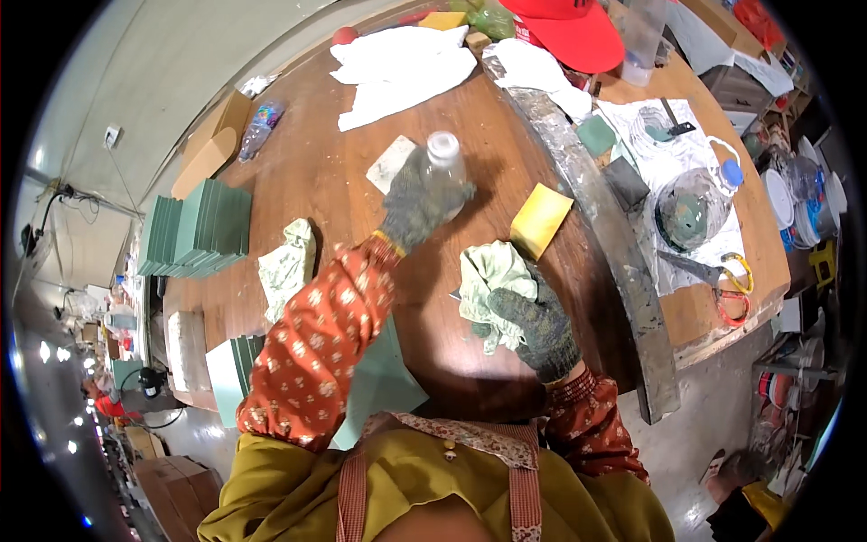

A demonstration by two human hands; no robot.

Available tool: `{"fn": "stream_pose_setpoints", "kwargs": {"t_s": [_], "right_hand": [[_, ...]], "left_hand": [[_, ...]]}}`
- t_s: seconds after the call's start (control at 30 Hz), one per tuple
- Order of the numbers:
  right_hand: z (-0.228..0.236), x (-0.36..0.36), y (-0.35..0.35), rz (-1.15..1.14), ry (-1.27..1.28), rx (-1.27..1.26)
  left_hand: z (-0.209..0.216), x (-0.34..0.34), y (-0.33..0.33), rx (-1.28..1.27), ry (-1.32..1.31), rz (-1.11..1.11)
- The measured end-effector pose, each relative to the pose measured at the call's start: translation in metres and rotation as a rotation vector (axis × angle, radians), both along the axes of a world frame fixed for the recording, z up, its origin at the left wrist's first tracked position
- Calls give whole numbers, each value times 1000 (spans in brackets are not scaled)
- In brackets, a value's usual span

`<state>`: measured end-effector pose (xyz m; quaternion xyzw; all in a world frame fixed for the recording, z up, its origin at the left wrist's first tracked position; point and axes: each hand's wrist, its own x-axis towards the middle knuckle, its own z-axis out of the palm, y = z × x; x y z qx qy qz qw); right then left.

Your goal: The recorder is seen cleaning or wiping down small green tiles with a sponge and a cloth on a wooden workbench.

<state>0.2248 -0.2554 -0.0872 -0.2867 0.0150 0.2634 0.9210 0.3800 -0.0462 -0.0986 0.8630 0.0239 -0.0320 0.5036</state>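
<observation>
My left hand, in a dark grey-green work glove, is wrapped round a clear plastic bottle with a whitish top, above the middle of the brown table. A pale flat block lies just beside it. At the right, my gloved right hand grips a crumpled pale green cloth. A thin dark edge peeks out at the cloth's left; what it belongs to is hidden. Beyond that hand lies a yellow sponge-like block. Beneath my left forearm, flat green sheets are partly covered.
Stacked green boards and another crumpled cloth are on the left. White cloths lie at the back. A stained metal rail runs along the right, with a large clear jug and scissors beyond it.
</observation>
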Motion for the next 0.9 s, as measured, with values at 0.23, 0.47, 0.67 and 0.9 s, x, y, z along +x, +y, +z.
{"fn": "stream_pose_setpoints", "kwargs": {"t_s": [0.23,0.47,0.67,0.9], "right_hand": [[-27,8,10,58,-69,29],[20,-2,26,91,-88,-183],[-4,4,24,142,15,-5],[6,8,14,-77,-198,-467]], "left_hand": [[63,-79,29,924,-563,-527],[107,-112,19,1368,-536,-536],[87,-109,2,1384,-928,-486],[88,-94,4,1125,-553,-366]]}}
